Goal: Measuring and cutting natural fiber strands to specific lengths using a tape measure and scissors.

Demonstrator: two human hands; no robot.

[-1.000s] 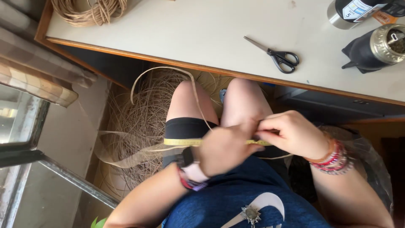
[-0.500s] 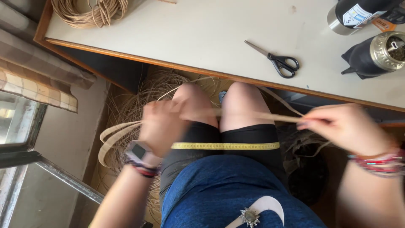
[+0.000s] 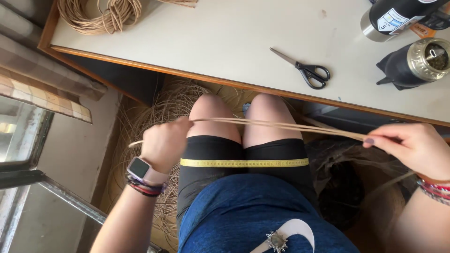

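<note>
I sit with my knees under a table. My left hand (image 3: 165,143) is closed on one end of a bundle of thin tan reed strands (image 3: 281,125). My right hand (image 3: 412,146) pinches the other end at the far right. The strands run taut across my thighs, just above them. A yellow measuring tape (image 3: 243,163) lies flat across both thighs, below the strands. My left wrist carries a watch and bracelets.
Black-handled scissors (image 3: 304,70) lie on the pale tabletop (image 3: 211,42). A coil of reed (image 3: 101,14) sits at the table's far left. A dark flask (image 3: 398,16) and a metal-rimmed cup (image 3: 422,61) stand at the right. Loose reed (image 3: 154,112) is heaped on the floor under the table.
My hands were together over my lap a second ago. They have since spread wide apart, drawing the reed strands out taut across my thighs and uncovering the measuring tape.
</note>
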